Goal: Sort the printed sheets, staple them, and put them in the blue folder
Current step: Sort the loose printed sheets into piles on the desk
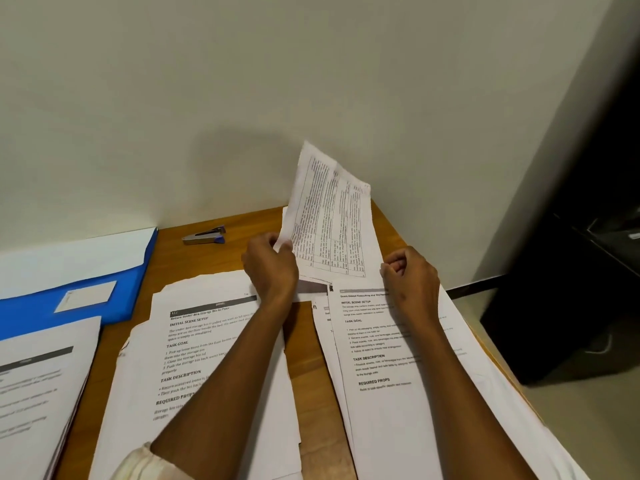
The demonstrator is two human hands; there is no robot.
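Note:
My left hand [273,265] pinches the lower left corner of a printed sheet with a table on it [329,216], which stands lifted toward the wall. My right hand [408,278] has curled fingers at that sheet's lower right edge, over a pile of printed sheets [388,358]; whether it grips paper I cannot tell. A second pile of sheets [194,348] lies in the middle under my left forearm. A third stack [38,382] sits at the near left. The blue folder [114,289] lies open at the far left. A grey and blue stapler [205,235] rests near the wall.
The wooden table [311,368] ends at a white wall behind and drops off on the right, where a dark cabinet [581,271] stands on a pale floor. A white label [86,295] is on the folder.

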